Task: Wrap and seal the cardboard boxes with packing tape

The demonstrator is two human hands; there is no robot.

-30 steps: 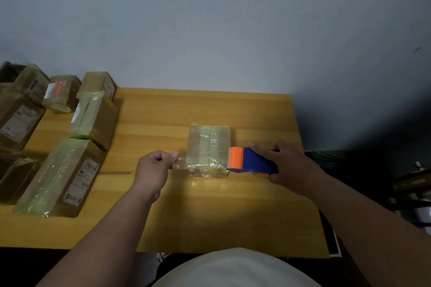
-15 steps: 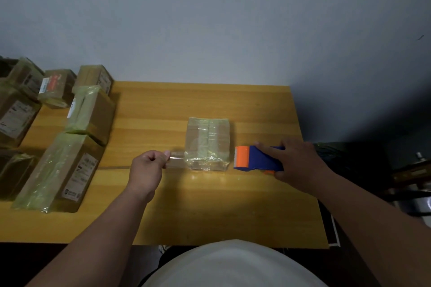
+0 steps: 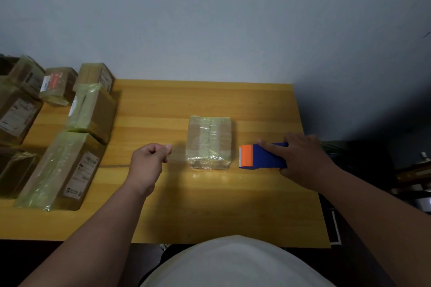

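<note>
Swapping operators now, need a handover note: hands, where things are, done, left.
Left hand pinches a clear tape end running to the small box at table centre.
Right hand grips the blue-orange tape dispenser, on the table right of the box, apart from it.
Done: small box shows tape on top and front; wrapped boxes sit at the table's left.
Left: press down the loose end; hidden sides cannot be judged.

left boxes (image 3: 9,109) cropped, labels (image 3: 81,170) unreadable
</note>
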